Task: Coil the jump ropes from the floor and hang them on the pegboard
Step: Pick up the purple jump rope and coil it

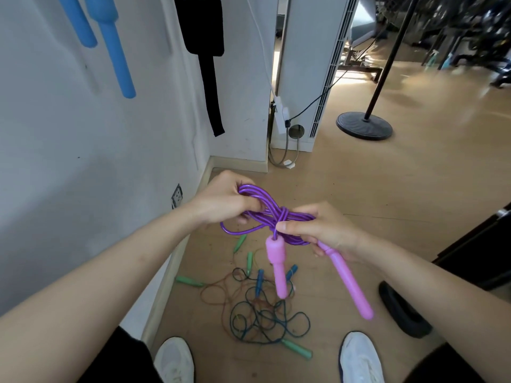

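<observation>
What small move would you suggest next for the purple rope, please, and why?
Probably pull the purple rope snug at its middle wrap: it is already bundled between the left hand and right hand, but one pink handle dangles free.

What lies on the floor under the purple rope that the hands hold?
A tangle of thin ropes with green handles and blue handles. The hanging pink handles cover part of it, so the number of ropes is unclear.

coiled purple jump rope (272, 218) wrapped at its middle, pink handles (278, 268) dangling, tangled ropes (258, 313) heaped on floor (387, 217) below
</observation>
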Tool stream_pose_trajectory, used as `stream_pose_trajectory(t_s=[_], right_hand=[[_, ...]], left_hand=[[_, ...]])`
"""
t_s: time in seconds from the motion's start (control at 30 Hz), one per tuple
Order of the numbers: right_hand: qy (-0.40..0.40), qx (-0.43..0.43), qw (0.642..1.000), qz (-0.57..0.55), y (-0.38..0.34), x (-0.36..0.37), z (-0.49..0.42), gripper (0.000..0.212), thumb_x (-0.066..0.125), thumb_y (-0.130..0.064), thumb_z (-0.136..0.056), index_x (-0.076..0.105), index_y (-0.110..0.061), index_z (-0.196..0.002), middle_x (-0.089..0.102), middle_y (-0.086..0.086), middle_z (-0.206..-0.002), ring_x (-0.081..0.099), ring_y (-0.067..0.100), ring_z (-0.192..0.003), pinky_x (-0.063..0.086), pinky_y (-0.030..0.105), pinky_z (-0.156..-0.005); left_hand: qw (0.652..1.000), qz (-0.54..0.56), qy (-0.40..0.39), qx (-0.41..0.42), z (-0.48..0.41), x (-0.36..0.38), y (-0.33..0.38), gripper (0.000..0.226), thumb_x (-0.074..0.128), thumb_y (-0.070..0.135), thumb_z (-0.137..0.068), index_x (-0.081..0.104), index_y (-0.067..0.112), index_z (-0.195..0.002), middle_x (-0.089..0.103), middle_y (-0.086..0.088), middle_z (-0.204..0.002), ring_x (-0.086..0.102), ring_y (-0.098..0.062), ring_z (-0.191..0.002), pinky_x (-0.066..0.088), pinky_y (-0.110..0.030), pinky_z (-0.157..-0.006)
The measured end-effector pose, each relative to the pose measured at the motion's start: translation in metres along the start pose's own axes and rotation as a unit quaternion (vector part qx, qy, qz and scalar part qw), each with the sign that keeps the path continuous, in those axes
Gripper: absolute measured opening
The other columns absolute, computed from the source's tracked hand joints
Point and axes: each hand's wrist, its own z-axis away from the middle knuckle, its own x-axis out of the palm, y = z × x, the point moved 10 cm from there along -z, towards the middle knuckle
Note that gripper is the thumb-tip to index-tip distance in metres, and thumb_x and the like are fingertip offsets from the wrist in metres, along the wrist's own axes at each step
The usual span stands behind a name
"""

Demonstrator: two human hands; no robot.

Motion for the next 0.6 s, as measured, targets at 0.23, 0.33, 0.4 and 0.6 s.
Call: stream_pose_trajectory(t_s=[0.23,0.33,0.4,0.6], right_hand=[[0.019,-0.020,1.000,0.006,0.002,0.000,-0.003,0.022,0.073,-0.032,-0.084,0.075,-0.010,-0.083,0.034,0.009,-0.056,0.033,0.018,-0.043,0.035,0.028,-0.045],[0.024,-0.015,1.000,0.001,0.005,0.000,-0.006,0.024,0.074,-0.038,-0.081,0.074,-0.014,-0.085,0.044,0.005,-0.055,0.039,0.022,-0.046,0.037,0.032,-0.048],[0.016,-0.016,1.000,0.017,0.006,0.003,-0.005,0.024,0.078,-0.041,-0.079,0.075,-0.018,-0.088,0.059,0.006,-0.059,0.044,0.023,-0.049,0.040,0.031,-0.048],[0.016,-0.058,0.997,0.047,0.000,0.004,-0.004,0.029,0.081,-0.035,-0.079,0.070,-0.016,-0.096,0.066,-0.001,-0.066,0.052,0.017,-0.043,0.043,0.025,-0.042]], left_hand=[[0.992,0.052,0.008,-0.116,0.001,0.008,-0.021,0.015,0.074,0.015,-0.079,0.077,0.004,-0.090,0.074,-0.010,-0.074,0.067,-0.020,-0.062,0.058,-0.030,-0.062],[0.988,0.049,-0.008,-0.145,0.003,0.015,-0.027,0.021,0.071,0.023,-0.077,0.077,0.008,-0.090,0.075,-0.009,-0.076,0.067,-0.018,-0.059,0.054,-0.027,-0.057],[0.986,0.048,-0.024,-0.160,0.004,0.020,-0.031,0.027,0.069,0.030,-0.073,0.077,0.008,-0.089,0.076,-0.011,-0.078,0.068,-0.019,-0.062,0.053,-0.027,-0.057],[0.985,0.068,-0.008,-0.158,-0.001,0.019,-0.036,0.016,0.066,0.024,-0.078,0.061,0.013,-0.067,0.066,-0.008,-0.065,0.063,-0.024,-0.063,0.051,-0.026,-0.056]])
